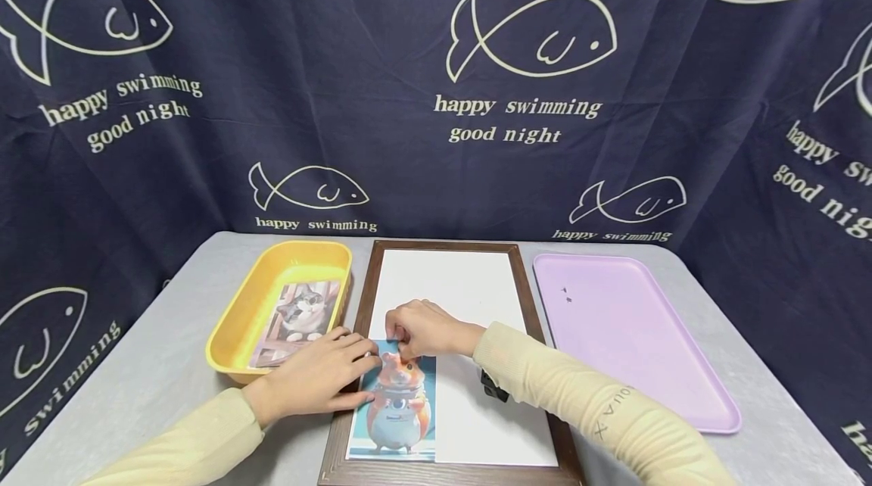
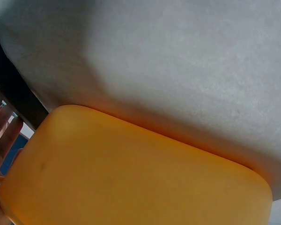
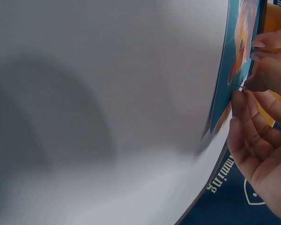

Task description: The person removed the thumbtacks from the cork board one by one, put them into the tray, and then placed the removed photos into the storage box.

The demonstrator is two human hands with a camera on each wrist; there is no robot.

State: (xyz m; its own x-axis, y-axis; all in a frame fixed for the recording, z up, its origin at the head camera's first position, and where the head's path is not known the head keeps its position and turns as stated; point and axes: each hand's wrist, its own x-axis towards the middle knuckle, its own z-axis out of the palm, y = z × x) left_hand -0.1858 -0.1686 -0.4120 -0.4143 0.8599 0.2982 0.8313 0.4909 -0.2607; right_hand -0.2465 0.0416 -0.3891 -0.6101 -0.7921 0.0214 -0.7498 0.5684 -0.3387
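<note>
A picture card (image 1: pixel 398 425) of an orange cartoon animal lies on the lower left of a white board (image 1: pixel 490 425) framed in brown wood. My left hand (image 1: pixel 316 372) rests at the card's left edge, its fingers spread over the frame and card. Near the card's top, my right hand (image 1: pixel 425 328) pinches a small thin pin (image 3: pixel 239 86) between thumb and forefinger, its dark point showing against the card in the right wrist view. The card's upper end stands slightly off the board there. In the left wrist view only some left fingers (image 2: pixel 4 131) show.
Left of the board stands a yellow bin (image 1: pixel 235 304) holding a cat picture (image 1: pixel 303 312). A purple tray (image 1: pixel 633 342) with small dark bits (image 1: pixel 567 294) lies at the right. Behind the grey table (image 1: pixel 184 297) hangs a navy curtain (image 1: pixel 409 92).
</note>
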